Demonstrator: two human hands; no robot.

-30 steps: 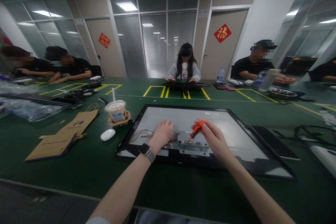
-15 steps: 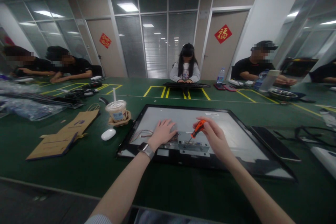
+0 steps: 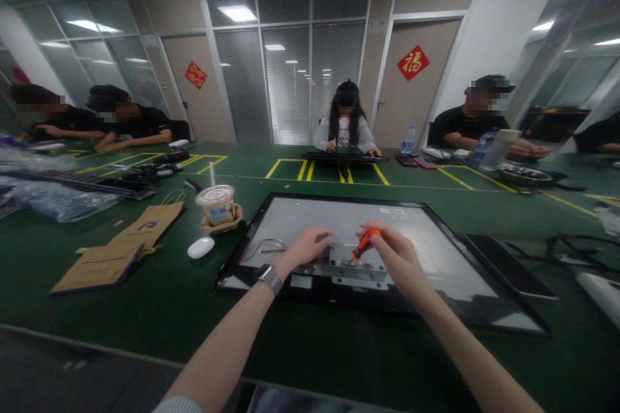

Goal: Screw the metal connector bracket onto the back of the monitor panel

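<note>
Screwdriver [image 3: 367, 242] angled down to the metal box [image 3: 359, 275] by the right hand [image 3: 396, 250]

The screwdriver is between the closed fingers of the right hand, its shaft slanting down and left into the box just beside that hand; the slant probably lets the tip get behind the box's front wall, though whether it sits in a screw is too small to tell; the left hand [image 3: 304, 250] lies just left of the box with its fingers bent, perhaps to steady the work; whether it grips anything I cannot tell.

Under both hands lies the screen [image 3: 421, 232], flat on the bench [image 3: 159, 316], which likely gives the box firm backing; thin wires [image 3: 265, 245] curl left of the left hand; farther left stand a cup [image 3: 216, 211] in a cardboard holder and, nearer the person, a white mouse [image 3: 200, 248], with paper bags [image 3: 145, 235] beyond, all off the screen; a black slab [image 3: 508, 268] lies right of the right hand, beside the screen's edge.
</note>
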